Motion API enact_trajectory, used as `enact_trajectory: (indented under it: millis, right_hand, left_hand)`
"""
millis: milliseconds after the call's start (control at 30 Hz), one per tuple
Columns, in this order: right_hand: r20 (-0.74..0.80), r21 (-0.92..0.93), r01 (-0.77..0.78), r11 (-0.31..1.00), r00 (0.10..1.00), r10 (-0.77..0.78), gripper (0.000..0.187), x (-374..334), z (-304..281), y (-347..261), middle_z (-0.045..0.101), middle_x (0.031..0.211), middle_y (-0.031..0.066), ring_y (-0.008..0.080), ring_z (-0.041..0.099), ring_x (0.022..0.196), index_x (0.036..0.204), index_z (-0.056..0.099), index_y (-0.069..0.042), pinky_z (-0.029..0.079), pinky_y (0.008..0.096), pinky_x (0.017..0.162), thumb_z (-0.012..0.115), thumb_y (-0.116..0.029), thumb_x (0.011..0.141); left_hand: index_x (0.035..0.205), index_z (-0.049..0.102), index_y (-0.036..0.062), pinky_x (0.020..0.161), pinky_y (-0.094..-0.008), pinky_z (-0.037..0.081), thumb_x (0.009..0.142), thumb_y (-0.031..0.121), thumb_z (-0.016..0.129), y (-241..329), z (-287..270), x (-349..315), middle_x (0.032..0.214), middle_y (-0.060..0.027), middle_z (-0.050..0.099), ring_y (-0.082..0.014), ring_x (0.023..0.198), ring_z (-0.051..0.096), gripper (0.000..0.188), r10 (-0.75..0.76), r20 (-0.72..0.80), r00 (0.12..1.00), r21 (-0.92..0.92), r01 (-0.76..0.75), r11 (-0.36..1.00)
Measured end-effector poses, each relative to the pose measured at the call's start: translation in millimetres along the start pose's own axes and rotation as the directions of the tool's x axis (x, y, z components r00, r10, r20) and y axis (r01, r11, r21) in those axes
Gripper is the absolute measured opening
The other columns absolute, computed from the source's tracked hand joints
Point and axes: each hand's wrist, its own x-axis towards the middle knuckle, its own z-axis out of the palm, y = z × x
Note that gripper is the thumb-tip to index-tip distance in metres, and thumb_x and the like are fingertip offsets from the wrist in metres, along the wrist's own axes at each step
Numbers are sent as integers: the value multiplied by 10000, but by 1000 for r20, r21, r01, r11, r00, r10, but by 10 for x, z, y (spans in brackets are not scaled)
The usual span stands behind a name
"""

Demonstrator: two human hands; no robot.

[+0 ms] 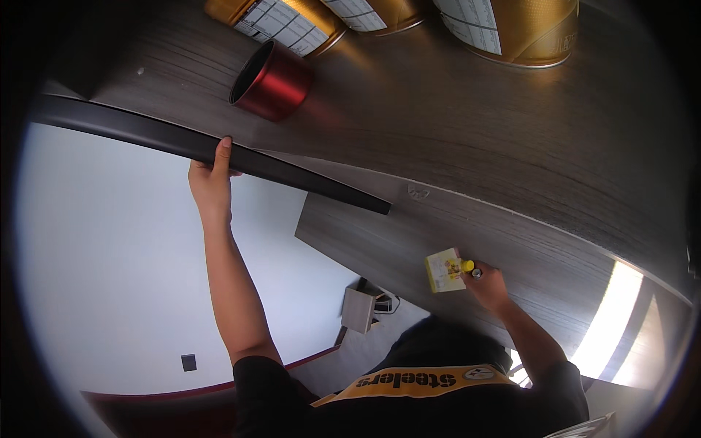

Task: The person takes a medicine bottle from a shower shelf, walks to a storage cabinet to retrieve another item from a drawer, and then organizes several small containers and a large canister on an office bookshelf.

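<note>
My left hand (215,171) is closed around a long dark strip (307,179), its thumb on top and the fingers underneath. The strip runs along the edge of a grey wood-grain shelf (438,124), and its tapered end points right. Lower down on the right, my right hand (485,283) is closed on a small flat yellow-and-white packet (444,271) with a yellow cap. A small dark round end with a pale centre (477,274) shows at the fingers; its kind is unclear. The packet is over a lower wood-grain board (380,244).
On the shelf stand several gold cans (529,33) with white labels and an open red cylindrical container (276,82), tipped toward the left. A pale wall (124,248) with a dark socket plate (189,362) lies left. A small grey cabinet (358,310) stands below.
</note>
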Motion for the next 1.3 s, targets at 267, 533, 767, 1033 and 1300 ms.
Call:
enact_trajectory:
  millis: [267,533,767,1033,1300]
  right_hand:
    - [-146,-166,62,984,985,-87,341,-186,29,-97,726,818,187,286,718,673,1074,699,-8,553,376,629,747,-277,869]
    - [-175,-250,-10,968,984,-35,347,-702,124,-693,719,791,185,273,704,636,1087,698,-6,548,365,619,731,-287,887]
    - [-221,-363,-53,930,975,-31,359,-990,526,-1036,716,799,197,296,700,635,1099,696,0,548,373,619,727,-288,886]
    - [-237,-417,0,909,965,-109,389,-1017,929,-992,732,900,199,348,715,750,1119,697,-11,572,414,703,701,-327,894]
    - [-104,-569,127,813,969,-224,361,-964,1130,-1026,728,928,194,369,703,780,1161,676,-75,567,456,739,632,-336,915]
  left_hand:
    - [1043,674,-25,604,-276,513,946,394,702,-184,-15,42,876,-60,680,-126,711,624,430,19,12,1000,55,-20,998]
    - [953,716,31,599,-337,472,925,375,713,-338,116,11,684,-53,653,-149,567,549,346,24,-16,1000,61,-23,998]
    - [768,661,36,532,-360,444,925,363,693,-357,51,21,567,-72,609,-229,503,564,365,129,42,991,35,-131,991]
    - [778,578,25,534,-416,420,991,388,615,-918,112,-188,591,-129,564,-342,536,542,423,298,87,951,27,-301,953]
    - [1116,687,41,670,-260,515,926,157,716,-2202,636,-1831,860,-56,699,-118,757,661,225,185,654,733,-437,167,884]
